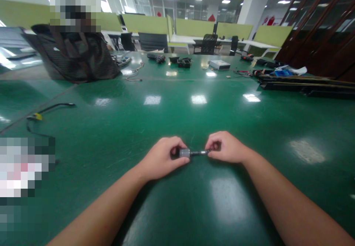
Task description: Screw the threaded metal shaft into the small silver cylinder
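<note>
The one view, worn on the head, looks forward and down from close above the bench (172,118), past its far edge.

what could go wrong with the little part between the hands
The left hand grips the grey cylinder with fingertips, so it might slip and roll across the smooth, glossy table.

The right hand pinches the thin rod near its end, so an uneven pull or push could tilt it.
</note>
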`<action>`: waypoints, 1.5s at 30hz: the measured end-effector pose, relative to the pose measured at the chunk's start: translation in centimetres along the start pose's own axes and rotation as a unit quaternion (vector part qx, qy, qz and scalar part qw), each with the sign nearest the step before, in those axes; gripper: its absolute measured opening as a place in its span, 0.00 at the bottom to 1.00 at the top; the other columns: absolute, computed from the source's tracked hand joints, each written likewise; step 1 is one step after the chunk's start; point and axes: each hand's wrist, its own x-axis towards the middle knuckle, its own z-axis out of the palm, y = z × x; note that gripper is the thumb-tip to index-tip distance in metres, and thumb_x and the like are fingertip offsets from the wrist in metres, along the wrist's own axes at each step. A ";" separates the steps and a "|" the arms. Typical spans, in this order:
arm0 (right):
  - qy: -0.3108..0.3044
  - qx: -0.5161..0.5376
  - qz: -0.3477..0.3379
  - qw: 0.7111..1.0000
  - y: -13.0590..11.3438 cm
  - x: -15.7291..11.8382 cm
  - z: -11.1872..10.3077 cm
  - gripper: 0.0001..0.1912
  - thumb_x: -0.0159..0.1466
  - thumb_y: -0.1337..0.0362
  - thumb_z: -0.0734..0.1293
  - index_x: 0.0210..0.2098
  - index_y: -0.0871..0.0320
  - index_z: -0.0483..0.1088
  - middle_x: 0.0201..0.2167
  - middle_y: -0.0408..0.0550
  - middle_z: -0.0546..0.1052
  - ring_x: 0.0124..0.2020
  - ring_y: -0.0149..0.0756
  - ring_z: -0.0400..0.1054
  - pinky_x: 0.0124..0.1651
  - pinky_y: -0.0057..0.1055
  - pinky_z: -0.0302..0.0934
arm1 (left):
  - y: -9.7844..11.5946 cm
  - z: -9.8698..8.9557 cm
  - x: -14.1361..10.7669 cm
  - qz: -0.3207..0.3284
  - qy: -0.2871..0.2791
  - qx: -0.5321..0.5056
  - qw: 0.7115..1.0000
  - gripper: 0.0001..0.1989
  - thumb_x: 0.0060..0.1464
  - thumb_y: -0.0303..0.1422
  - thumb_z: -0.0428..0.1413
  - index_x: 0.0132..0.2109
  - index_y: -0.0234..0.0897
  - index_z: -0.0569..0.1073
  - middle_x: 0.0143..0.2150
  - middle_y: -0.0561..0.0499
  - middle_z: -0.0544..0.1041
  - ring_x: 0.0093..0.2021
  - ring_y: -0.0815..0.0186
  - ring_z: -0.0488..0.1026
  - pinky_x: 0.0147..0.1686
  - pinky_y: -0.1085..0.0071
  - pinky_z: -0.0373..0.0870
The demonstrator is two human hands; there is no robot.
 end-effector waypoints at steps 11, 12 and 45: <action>0.041 0.045 0.022 0.998 -2.2 0.9 3.1 0.12 0.54 0.67 0.76 0.39 0.58 0.80 0.29 0.44 0.79 0.28 0.30 0.70 0.33 0.26 0.62 | 0.0 0.3 0.1 0.014 0.011 0.008 1.000 0.15 0.49 0.37 0.66 0.44 0.40 0.76 0.34 0.55 0.74 0.33 0.65 0.71 0.35 0.69 0.63; 0.043 0.044 0.026 0.998 -2.2 0.9 3.1 0.12 0.54 0.67 0.76 0.39 0.58 0.80 0.29 0.44 0.79 0.28 0.30 0.70 0.33 0.26 0.63 | 0.0 0.2 0.1 0.018 0.011 0.005 1.000 0.16 0.50 0.39 0.66 0.44 0.39 0.76 0.34 0.54 0.75 0.33 0.65 0.71 0.36 0.68 0.63; 0.045 -0.029 -0.057 0.997 -2.3 0.8 2.6 0.05 0.56 0.68 0.74 0.34 0.58 0.79 0.27 0.42 0.78 0.28 0.29 0.70 0.36 0.27 0.60 | 0.0 0.1 0.3 0.003 0.004 -0.004 1.000 0.11 0.53 0.40 0.64 0.39 0.39 0.77 0.32 0.54 0.75 0.33 0.65 0.71 0.35 0.69 0.62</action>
